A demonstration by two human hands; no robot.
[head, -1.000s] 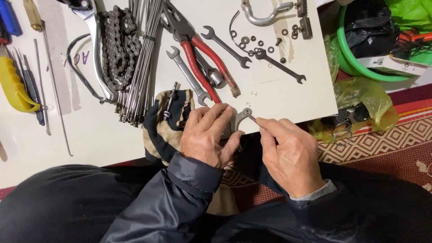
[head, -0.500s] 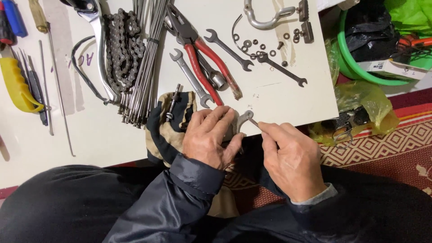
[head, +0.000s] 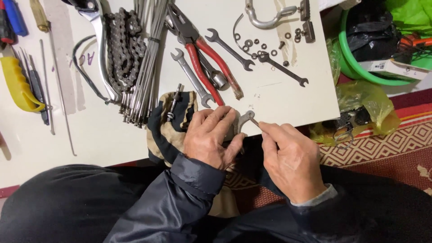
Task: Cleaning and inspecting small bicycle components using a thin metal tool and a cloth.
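A bike repair workshop: wrenches (head: 231, 48), pliers (head: 204, 49), chain (head: 120, 49) and spokes (head: 146, 63) cover the white board (head: 279, 99).

On the white counter (head: 279, 103) lie red-handled pliers (head: 204, 51), a bicycle chain (head: 120, 49), a bundle of spokes (head: 146, 63), several spanners and scattered washers (head: 256, 47). A green tub (head: 360, 72) stands beside it.

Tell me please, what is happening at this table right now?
A person in a dark jacket sits at a white board covered with bicycle parts and tools. The left hand pinches a small curved grey metal part at the board's near edge, and the right hand touches a thin tool to it. A work glove lies under the left hand. Further back lie red-handled pliers, open-end wrenches, a bicycle chain, a bundle of spokes and loose washers.
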